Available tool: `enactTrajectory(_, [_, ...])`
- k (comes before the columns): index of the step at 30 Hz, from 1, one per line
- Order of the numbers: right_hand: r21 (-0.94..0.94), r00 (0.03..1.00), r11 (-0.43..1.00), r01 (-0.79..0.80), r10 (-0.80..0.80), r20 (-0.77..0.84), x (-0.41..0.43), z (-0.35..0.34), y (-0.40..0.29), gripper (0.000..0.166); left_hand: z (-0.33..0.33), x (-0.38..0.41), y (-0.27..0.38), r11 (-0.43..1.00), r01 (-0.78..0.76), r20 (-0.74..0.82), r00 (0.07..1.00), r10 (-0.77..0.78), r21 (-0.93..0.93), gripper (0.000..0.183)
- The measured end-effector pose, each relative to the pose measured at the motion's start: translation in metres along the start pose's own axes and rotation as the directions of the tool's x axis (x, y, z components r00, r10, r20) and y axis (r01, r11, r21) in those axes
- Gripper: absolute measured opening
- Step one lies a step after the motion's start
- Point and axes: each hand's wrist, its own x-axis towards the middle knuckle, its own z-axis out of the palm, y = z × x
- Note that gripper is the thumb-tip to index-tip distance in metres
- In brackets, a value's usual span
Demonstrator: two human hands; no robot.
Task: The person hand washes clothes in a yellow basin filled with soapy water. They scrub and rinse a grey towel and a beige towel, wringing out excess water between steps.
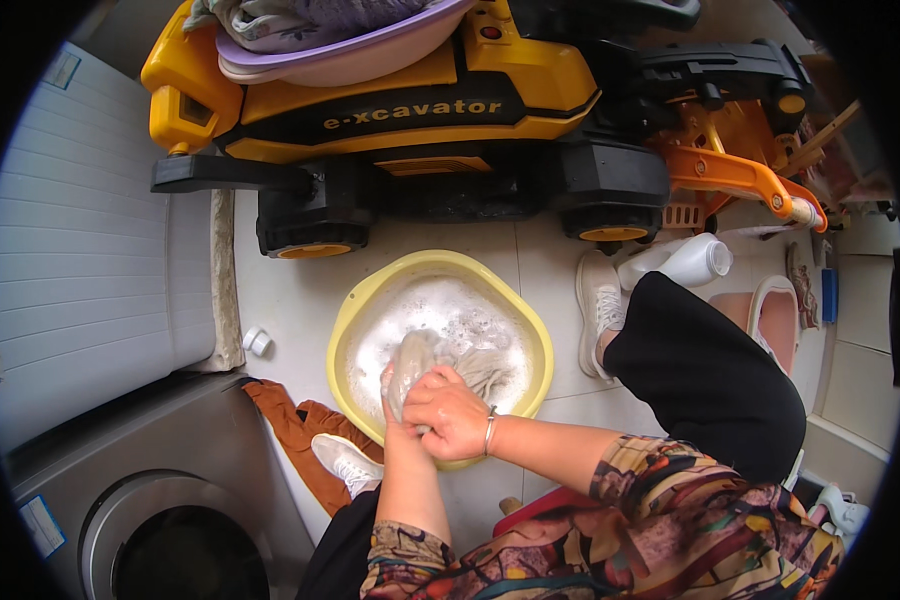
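Observation:
A yellow plastic basin (335, 352) of sudsy water stands on the floor before me. Over its near side, a wet beige-grey cloth (414, 360) is bunched between my two hands, and its other end lies spread in the foam (487, 311). My left hand (388, 391) holds the cloth from the left; the fabric and my other hand cover most of its fingers. My right hand (448, 414), with a silver bracelet (489, 430) at the wrist, presses across the cloth with bent fingers, close above the left wrist.
A ride-on toy excavator (420, 124) stands beyond the basin, carrying a purple-rimmed tub (345, 56) of laundry. A front-loading washing machine (187, 450) and brown cloth (307, 427) are at left. A white bottle (679, 261) lies near my right shoe (596, 315); a white cap (257, 341) lies left.

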Motion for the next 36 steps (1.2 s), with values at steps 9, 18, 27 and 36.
enactTrajectory(9, [-0.132,0.963,0.962,-0.237,0.215,-0.164,0.031,0.011,0.052,0.021,0.009,0.0,-0.028,0.979,-0.171,-0.027,0.984,0.175,0.113,0.055])
enactTrajectory(18, [-0.11,0.77,0.815,-0.569,0.481,-0.419,0.01,-0.017,0.096,0.031,0.021,-0.011,0.0,0.706,-0.396,-0.12,0.82,0.56,0.587,0.046])
enactTrajectory(27, [-0.531,0.649,0.734,-0.423,0.654,0.388,0.024,-0.01,0.081,0.062,-0.033,0.017,-0.005,-0.195,0.096,-0.018,0.93,0.367,0.976,0.062])
enactTrajectory(36, [0.096,0.956,0.957,-0.273,0.281,-0.088,0.007,0.014,0.055,0.024,0.033,-0.013,0.012,0.99,-0.073,-0.289,0.952,0.104,0.117,0.07])
